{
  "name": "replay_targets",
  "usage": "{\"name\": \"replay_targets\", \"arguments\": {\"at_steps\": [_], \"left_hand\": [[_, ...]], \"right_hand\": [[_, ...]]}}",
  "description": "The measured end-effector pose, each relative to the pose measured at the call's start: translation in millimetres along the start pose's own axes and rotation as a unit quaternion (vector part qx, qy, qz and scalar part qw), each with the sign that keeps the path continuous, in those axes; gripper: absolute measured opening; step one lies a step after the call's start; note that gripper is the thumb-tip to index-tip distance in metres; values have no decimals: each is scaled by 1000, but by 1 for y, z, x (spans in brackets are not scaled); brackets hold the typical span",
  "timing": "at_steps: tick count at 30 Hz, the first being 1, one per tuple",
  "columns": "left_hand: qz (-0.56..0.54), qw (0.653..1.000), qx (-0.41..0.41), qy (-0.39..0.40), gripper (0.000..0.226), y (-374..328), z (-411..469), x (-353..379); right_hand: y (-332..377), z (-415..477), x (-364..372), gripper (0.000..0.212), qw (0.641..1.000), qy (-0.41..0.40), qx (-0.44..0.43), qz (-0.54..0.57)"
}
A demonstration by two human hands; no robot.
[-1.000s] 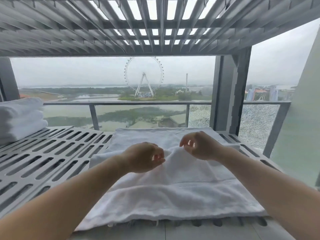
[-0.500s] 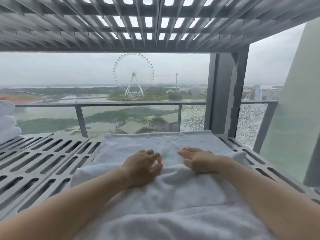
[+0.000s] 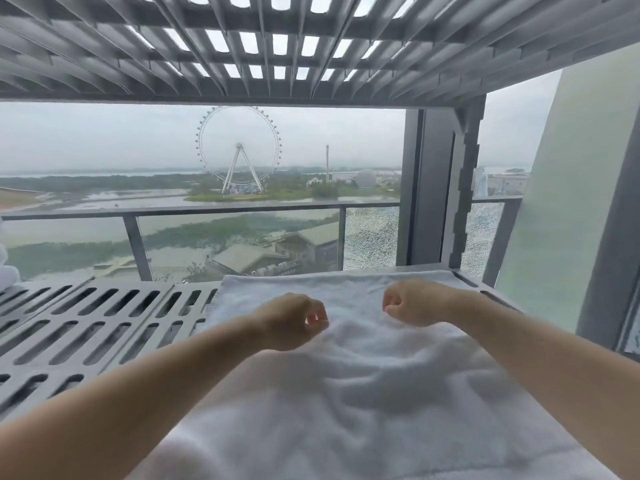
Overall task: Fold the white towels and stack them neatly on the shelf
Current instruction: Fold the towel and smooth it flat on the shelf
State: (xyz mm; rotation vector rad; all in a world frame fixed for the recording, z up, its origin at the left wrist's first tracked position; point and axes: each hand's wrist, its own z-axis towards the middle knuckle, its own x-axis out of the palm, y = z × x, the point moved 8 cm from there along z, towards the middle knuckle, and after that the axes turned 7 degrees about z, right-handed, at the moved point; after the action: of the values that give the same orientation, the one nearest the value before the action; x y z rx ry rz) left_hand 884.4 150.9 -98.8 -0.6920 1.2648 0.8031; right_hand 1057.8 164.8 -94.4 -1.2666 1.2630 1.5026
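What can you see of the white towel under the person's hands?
The white towel is thick, soft-looking terry cloth, spread over the right part of a grey slotted shelf. Its far part lies flat with a straight edge; the nearer part is rumpled, creases rising toward its middle. The left hand and right hand, fingers curled, appear to pinch a raised fold across it. Its near end runs out of view.
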Motion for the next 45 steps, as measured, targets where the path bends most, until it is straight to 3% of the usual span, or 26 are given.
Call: {"name": "replay_targets", "arguments": {"at_steps": [5,9,16,24,28,32,36,38,42,45], "left_hand": [[87,994,-64,-4,19,42,28,1],[106,989,-105,-7,25,62,50,5],[76,990,-120,14,19,79,58,12],[139,961,-123,-204,24,78,64,-37],[180,966,-136,-127,18,78,76,-4],[127,978,-129,-102,29,78,81,21],[51,986,-125,-94,32,83,82,30],[35,988,-121,-85,29,89,82,28],[34,989,-134,-54,26,109,79,24],[31,987,-148,-45,22,118,76,26]], "right_hand": [[-21,30,-1,7,994,-78,51,51],[-33,46,6,22,992,-63,79,79],[-38,62,0,11,995,-33,59,69],[-36,70,-50,7,973,-220,25,66],[-31,83,-35,7,971,-236,7,31],[-35,102,-4,9,989,-133,-13,56],[-25,118,3,23,991,-88,-63,81],[-18,126,2,29,990,-88,-76,78],[-8,141,9,18,993,-86,-62,45],[-5,142,-3,12,983,-167,-53,49]]}}
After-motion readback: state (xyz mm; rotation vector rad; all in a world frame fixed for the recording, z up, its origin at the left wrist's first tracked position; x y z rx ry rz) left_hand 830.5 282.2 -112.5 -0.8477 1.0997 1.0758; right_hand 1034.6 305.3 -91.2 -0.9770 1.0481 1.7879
